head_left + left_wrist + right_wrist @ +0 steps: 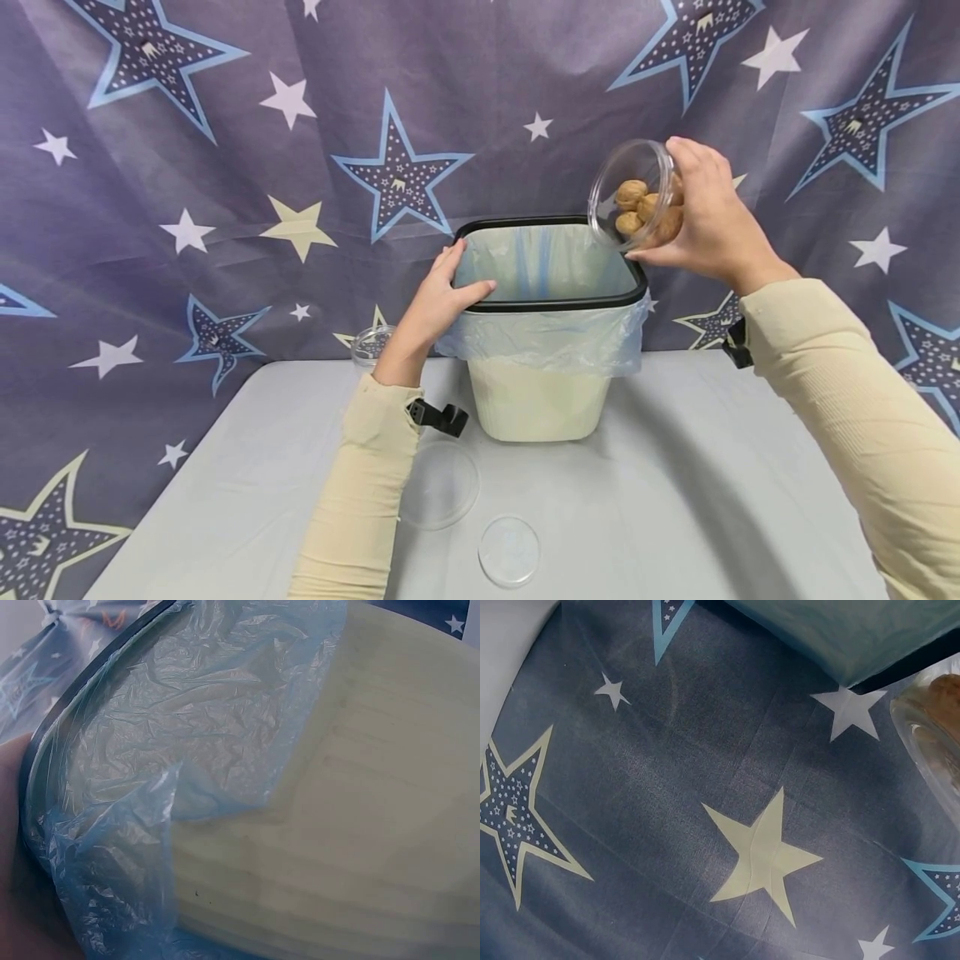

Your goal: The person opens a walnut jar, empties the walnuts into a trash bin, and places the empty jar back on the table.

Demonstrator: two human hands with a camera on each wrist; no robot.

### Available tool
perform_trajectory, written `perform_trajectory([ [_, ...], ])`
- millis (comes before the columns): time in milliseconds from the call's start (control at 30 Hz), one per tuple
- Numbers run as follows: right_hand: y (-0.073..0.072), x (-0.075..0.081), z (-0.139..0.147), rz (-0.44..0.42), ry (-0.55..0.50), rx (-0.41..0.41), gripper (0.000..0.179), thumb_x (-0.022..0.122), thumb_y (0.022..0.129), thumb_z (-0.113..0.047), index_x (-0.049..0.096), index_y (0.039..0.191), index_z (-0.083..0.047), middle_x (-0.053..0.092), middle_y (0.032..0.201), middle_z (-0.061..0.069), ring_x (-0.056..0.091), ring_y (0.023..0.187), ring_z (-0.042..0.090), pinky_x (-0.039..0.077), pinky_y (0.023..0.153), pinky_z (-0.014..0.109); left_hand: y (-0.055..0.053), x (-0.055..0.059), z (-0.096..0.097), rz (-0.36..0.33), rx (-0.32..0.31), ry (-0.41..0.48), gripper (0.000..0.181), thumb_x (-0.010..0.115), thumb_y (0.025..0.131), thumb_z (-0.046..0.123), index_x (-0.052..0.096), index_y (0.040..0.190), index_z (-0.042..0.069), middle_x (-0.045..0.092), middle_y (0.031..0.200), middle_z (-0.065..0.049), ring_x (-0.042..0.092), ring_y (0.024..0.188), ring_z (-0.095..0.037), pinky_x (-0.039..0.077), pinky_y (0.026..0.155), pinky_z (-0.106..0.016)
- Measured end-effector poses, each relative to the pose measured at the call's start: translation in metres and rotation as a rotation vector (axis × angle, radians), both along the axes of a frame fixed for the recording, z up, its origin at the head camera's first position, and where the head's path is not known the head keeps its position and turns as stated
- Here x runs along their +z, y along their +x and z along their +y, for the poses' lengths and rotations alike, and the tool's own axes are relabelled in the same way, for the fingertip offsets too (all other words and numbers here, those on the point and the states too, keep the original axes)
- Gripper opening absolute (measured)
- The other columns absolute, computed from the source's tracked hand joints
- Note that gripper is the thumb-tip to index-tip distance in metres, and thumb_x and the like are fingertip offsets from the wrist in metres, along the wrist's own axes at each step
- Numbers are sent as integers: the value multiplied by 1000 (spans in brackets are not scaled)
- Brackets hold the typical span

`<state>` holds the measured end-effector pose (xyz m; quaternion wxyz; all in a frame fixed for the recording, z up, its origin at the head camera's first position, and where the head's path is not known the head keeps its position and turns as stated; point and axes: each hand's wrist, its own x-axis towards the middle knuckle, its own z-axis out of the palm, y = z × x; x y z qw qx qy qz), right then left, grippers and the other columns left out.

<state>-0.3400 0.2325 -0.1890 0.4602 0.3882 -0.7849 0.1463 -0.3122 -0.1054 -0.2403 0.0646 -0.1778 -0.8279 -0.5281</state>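
Observation:
A cream trash bin [536, 400] with a black rim stands upright, lined with a thin blue plastic bag [570, 342] folded down over its outside. My left hand [442, 292] grips the bin's left rim, thumb over the near left corner; the left wrist view shows the bag's wrinkled overhang [202, 712] close by. Above the bin's right rim, my right hand [708, 212] holds a clear round plastic jar [611, 179], tilted on its side with its mouth toward the bin. Several walnuts [632, 196] lie inside the jar. The right wrist view catches only the jar's edge [922, 742].
Two clear round lids, a larger lid [440, 487] and a smaller lid [510, 550], lie on the white-covered table [675, 500] in front of the bin. Another clear container [369, 343] stands behind my left wrist. A star-patterned curtain [300, 167] hangs behind the table.

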Motion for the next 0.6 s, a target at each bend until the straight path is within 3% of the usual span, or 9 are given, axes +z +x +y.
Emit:
perform_trajectory([
  [600, -1, 1, 4, 17, 30, -21, 117, 91, 43, -23, 29, 136, 11, 37, 133, 34, 32, 128, 43, 17, 113, 45, -1, 1, 1, -26, 5, -1, 83, 64, 87, 29, 13, 152, 18, 1, 159, -4, -3, 144, -13, 10, 116, -40],
])
